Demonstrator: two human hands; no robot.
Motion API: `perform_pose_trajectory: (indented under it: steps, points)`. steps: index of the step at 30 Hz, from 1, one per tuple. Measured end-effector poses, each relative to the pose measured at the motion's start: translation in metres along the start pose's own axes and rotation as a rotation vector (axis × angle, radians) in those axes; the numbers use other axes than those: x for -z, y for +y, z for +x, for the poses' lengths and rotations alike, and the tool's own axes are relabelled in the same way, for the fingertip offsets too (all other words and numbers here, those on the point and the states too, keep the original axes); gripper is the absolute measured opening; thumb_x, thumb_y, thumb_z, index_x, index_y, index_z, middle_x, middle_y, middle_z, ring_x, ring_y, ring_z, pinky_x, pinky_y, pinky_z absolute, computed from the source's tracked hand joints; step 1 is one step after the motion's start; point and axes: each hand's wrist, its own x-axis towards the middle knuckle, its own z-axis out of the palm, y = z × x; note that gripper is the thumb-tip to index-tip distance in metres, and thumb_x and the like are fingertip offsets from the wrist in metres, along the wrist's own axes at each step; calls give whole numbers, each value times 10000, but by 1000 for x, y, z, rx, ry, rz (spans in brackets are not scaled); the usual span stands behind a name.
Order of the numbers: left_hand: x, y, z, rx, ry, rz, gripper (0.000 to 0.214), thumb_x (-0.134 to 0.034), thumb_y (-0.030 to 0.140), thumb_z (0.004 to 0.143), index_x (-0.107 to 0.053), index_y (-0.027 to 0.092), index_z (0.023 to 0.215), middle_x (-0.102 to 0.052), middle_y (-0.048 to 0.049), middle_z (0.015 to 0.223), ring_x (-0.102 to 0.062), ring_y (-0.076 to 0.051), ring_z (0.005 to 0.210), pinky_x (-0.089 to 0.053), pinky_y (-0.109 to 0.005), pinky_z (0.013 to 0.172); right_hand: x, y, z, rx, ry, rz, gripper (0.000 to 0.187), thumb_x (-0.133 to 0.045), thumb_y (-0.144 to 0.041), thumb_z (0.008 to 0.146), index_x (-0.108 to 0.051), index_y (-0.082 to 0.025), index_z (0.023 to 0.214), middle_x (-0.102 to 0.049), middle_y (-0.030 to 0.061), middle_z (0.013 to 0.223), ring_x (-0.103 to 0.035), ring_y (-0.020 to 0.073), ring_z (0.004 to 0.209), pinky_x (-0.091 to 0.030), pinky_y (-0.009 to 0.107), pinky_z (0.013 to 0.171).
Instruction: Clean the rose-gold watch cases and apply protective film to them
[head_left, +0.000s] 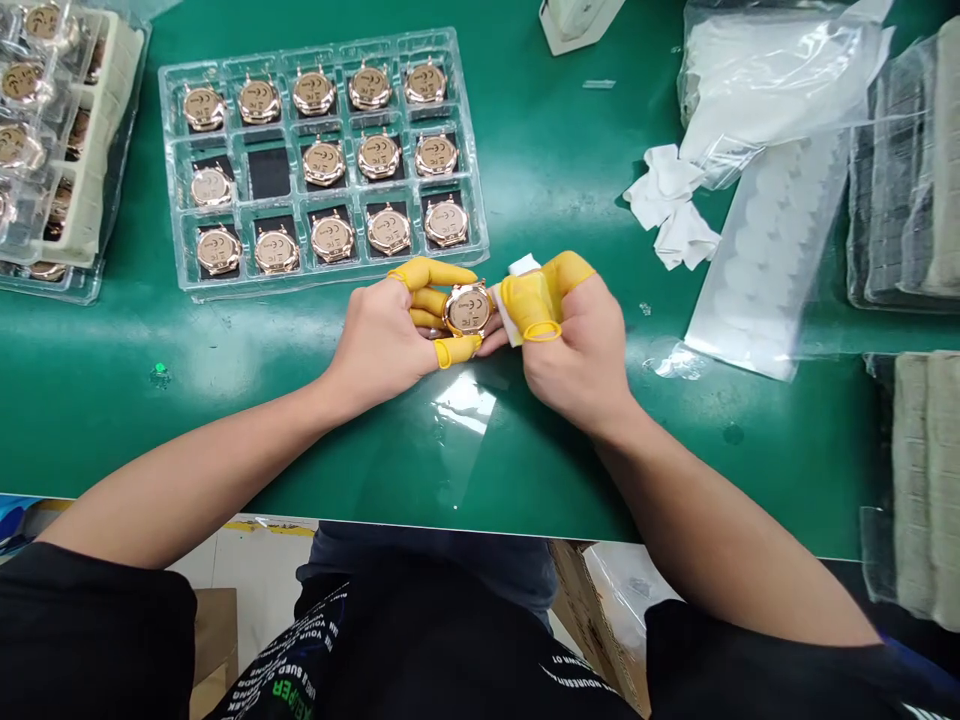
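Observation:
My left hand (379, 340) holds a round rose-gold watch case (468, 309) between yellow-cotted fingers, its engraved back facing up. My right hand (577, 350), also wearing yellow finger cots, presses a white cloth (508, 325) against the case's right edge. Both hands meet just below a clear plastic tray (322, 40) holding several matching watch cases in black-padded compartments. One compartment in its upper row (269, 172) holds no case. The case's underside is hidden by my fingers.
A second tray of watch cases (67, 150) sits at the far left. Crumpled white cloths (671, 205) and plastic bags (780, 90) lie right, beside bagged grey and beige stacks (919, 490). The green mat (225, 430) ends near my body.

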Motion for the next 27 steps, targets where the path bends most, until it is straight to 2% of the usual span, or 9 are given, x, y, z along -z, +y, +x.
perform_pose_trajectory:
  steps: [2,4,8,11,13,16,19,24,27]
  points:
    - [0,1,1,12,12,-3,552,-925,205,617,-732,188,1134,-805,-2,917,-782,-143,790,-668,-257,735,5,2,1,41,36,-3,150,-625,-183,951,-582,-260,1073,-660,32,996,-645,131,678,-591,314,569]
    - [0,3,1,34,18,1,545,-912,188,611,-734,192,1127,-797,8,885,-779,-143,760,-659,-248,696,11,1,1,167,93,-97,190,-670,-183,920,-621,-266,1083,-613,63,1074,-667,173,795,-606,361,615]
    - [-1,5,0,64,10,4,546,-907,198,619,-732,196,1136,-792,6,869,-782,-149,738,-642,-235,649,14,-1,-1,378,71,-206,209,-666,-176,917,-699,-322,1063,-630,50,950,-659,240,880,-577,485,762]
    - [0,4,-1,62,20,22,540,-893,185,626,-732,198,1140,-782,14,849,-772,-138,721,-626,-221,635,9,0,0,486,58,-212,351,-646,-104,913,-733,-368,1127,-710,34,938,-658,232,835,-533,454,697]
    - [0,1,-2,57,27,38,525,-883,181,631,-734,196,1134,-765,26,808,-747,-120,673,-602,-207,602,6,1,3,563,127,-181,414,-600,-63,921,-744,-376,1151,-731,18,888,-645,211,762,-501,414,624]
    - [0,-2,-2,43,20,33,518,-868,183,646,-735,201,1146,-744,37,763,-727,-114,638,-579,-202,568,5,0,6,462,120,-192,378,-593,-82,926,-766,-395,1050,-741,10,826,-650,212,731,-523,436,626]
    - [0,-2,-2,32,22,18,535,-869,173,654,-734,210,1170,-767,26,817,-757,-133,708,-628,-235,646,6,-4,6,325,48,-210,343,-645,-125,907,-768,-443,941,-754,16,806,-670,248,789,-557,507,714]
    - [-1,-2,-3,28,11,2,566,-889,171,675,-733,222,1217,-786,15,876,-774,-152,771,-669,-279,735,3,-11,2,455,112,-136,348,-653,-98,884,-800,-399,979,-767,9,803,-637,239,769,-501,452,674]
    - [-1,-3,-3,23,-16,9,570,-882,187,686,-738,221,1237,-778,23,843,-761,-146,743,-652,-266,703,7,-7,5,222,-35,-41,118,-746,-213,884,-789,-310,832,-719,8,737,-586,191,658,-445,381,597]
